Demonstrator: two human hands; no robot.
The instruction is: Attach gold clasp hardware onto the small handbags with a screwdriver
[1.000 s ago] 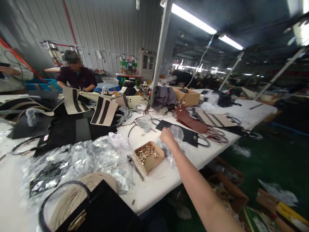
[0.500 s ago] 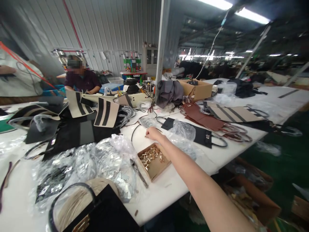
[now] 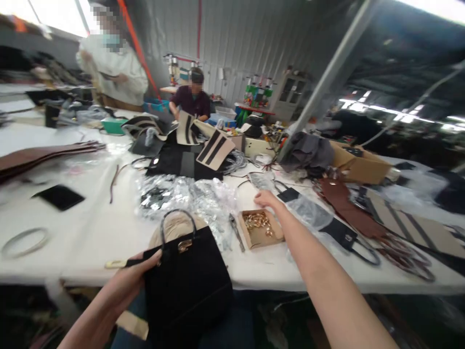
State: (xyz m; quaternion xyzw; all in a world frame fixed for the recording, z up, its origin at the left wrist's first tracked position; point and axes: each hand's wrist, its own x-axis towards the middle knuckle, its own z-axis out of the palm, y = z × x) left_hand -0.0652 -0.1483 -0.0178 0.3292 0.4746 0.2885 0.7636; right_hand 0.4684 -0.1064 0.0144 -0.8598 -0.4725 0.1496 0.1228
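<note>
Left hand [image 3: 142, 265] holds black handbag [image 3: 189, 281] near corner.

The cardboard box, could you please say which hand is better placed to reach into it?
Probably the right hand: it is near the cardboard box, while the left hand holds the black handbag.
</note>
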